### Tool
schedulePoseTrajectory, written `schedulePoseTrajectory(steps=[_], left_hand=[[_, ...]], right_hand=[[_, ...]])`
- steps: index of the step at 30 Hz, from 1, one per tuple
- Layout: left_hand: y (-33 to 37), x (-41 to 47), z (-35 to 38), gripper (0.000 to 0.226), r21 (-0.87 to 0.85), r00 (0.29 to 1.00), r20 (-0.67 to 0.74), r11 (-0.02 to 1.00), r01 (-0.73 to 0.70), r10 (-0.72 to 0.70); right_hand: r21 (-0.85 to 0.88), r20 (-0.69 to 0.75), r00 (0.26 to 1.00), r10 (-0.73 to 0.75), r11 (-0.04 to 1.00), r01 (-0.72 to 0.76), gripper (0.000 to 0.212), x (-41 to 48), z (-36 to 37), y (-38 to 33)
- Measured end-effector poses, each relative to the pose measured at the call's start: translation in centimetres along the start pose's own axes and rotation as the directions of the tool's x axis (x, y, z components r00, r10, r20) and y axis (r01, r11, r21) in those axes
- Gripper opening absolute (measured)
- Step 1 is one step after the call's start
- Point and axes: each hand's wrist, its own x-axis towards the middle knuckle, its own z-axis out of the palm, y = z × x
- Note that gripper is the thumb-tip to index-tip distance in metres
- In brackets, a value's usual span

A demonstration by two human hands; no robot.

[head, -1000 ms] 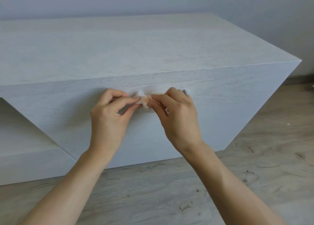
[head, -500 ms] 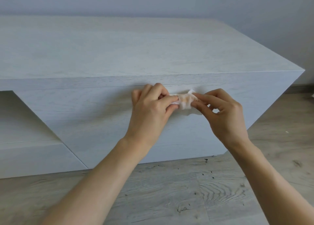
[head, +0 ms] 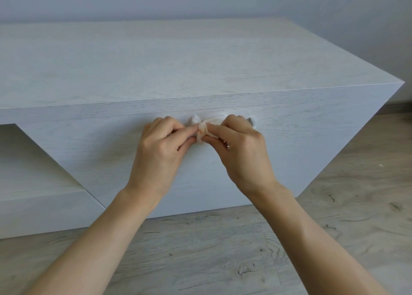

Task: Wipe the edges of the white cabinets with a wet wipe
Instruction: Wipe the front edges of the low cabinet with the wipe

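1. Between the two hands, close against the near face of the white cabinet [head: 200, 60], is a small crumpled wet wipe [head: 201, 128]. Its long axis runs left to right.
2. The left hand [head: 160, 154] pinches the wipe's left end, and the right hand [head: 243, 154] pinches its right end. The fingers [head: 219, 128] of both are closed on it, tips nearly meeting.
3. The cabinet's near top edge [head: 111, 104] runs left to right just above and beyond the wipe. Whether the wipe touches the cabinet face cannot be told.
4. Both hands are about equally near that edge, backs to the camera. The forearms reach in over the wooden floor [head: 211, 250] and converge.
5. The wipe looks to be getting bunched or refolded. Wiping would likely mean raising it a little onto the edge, then sliding it sideways.
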Motion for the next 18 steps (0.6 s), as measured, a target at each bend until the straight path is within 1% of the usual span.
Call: schedulePoseTrajectory(steps=[3, 6, 8, 10, 13, 15, 18], left_hand=[[-0.2, 0.0, -0.6, 0.017, -0.007, 0.999, -0.003, 0.999, 0.034, -0.034], [0.0, 0.1, -0.8, 0.018, 0.000, 0.999, -0.022, 0.999, 0.037, -0.037], [0.4, 0.2, -0.8, 0.018, -0.008, 0.999, -0.046, 1.000, 0.028, -0.029], [1.2, 0.2, -0.5, 0.013, -0.018, 0.999, -0.050, 1.000, -0.013, 0.012], [2.4, 0.7, 0.3, 0.006, 0.031, 0.998, -0.012, 0.998, -0.055, 0.056], [2.9, 1.2, 0.7, 0.004, 0.068, 0.998, 0.013, 0.996, -0.058, 0.057], [3.4, 1.7, 1.1, 0.003, 0.072, 0.998, 0.034, 0.996, -0.052, 0.049]], right_hand=[[0.008, 0.006, 1.000, 0.017, 1.000, -0.017, 0.010, 0.2, 0.6, -0.7], [0.027, -0.003, 0.999, 0.046, 0.999, -0.046, 0.006, 0.0, 0.6, -0.7], [0.042, -0.016, 0.998, 0.053, 0.998, -0.053, 0.007, -0.1, 0.2, -0.4], [0.018, -0.025, 0.999, 0.046, 0.999, -0.046, 0.007, -0.3, -0.6, 0.4], [-0.021, -0.025, 0.998, 0.060, 0.998, -0.061, 0.010, -0.6, -2.1, 1.9], [-0.050, -0.018, 0.997, 0.071, 0.996, -0.072, 0.011, -0.6, -3.1, 2.8], [-0.086, -0.004, 0.997, 0.077, 0.993, -0.077, 0.011, -0.6, -4.2, 3.9]])
